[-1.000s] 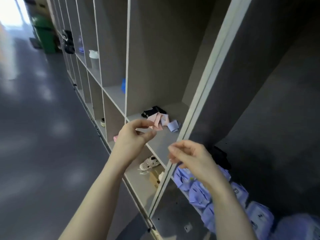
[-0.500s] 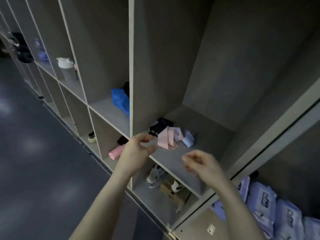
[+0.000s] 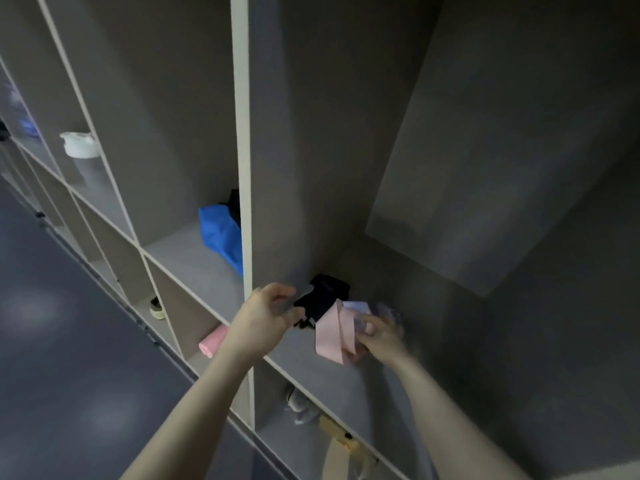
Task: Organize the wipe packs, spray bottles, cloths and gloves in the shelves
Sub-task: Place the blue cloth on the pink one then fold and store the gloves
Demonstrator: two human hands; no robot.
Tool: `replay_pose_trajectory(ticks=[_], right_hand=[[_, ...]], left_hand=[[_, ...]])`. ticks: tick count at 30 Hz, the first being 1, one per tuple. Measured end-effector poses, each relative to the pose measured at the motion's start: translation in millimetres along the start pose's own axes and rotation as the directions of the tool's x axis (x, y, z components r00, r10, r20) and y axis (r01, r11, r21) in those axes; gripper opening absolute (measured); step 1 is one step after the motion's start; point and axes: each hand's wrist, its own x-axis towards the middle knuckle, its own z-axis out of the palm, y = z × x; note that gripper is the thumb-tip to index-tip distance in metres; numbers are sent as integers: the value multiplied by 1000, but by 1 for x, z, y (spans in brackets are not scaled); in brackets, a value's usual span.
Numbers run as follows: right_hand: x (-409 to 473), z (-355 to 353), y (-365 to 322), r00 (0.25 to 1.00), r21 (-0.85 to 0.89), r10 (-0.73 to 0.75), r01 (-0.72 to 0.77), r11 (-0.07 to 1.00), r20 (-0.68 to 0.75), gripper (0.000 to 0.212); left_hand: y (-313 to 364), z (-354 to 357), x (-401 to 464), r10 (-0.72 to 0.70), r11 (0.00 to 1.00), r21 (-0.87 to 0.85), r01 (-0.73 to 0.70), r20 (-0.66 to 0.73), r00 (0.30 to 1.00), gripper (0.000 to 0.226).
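I see the pink cloth [image 3: 335, 332] lying on the shelf [image 3: 304, 362] of the open cubby, with a black cloth [image 3: 322, 299] touching it on the left and a pale one [image 3: 375, 310] behind. My right hand [image 3: 379, 336] has its fingers curled onto the pink cloth's edge. My left hand [image 3: 263, 318] pinches the black cloth. One cubby left sits a blue cloth [image 3: 221, 233]; below it, a pink roll [image 3: 213, 339].

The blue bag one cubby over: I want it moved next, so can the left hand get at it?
Probably yes: the blue bag lies at its cubby's open front, and the left hand is just beside the divider.
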Motion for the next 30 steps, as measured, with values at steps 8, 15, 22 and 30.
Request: replay_pose_trajectory(ticks=[8,15,22,30], right_hand=[[59,17,21,981,-161,22,10,987,192,34],[31,-38,-13,956,752,179,59,656,-232,37],[-40,-96,-77,887,831,113,366,419,-447,32],[-126,-94,-100,844,721,77,402,565,-531,44]], left_hand=[[8,10,53,29,999,32,-32,82,996,30],[32,15,93,109,994,0,-113,263,959,30],[87,24,93,417,909,-211,-361,412,810,41],[122,25,54,406,825,-565,-9,581,705,44]])
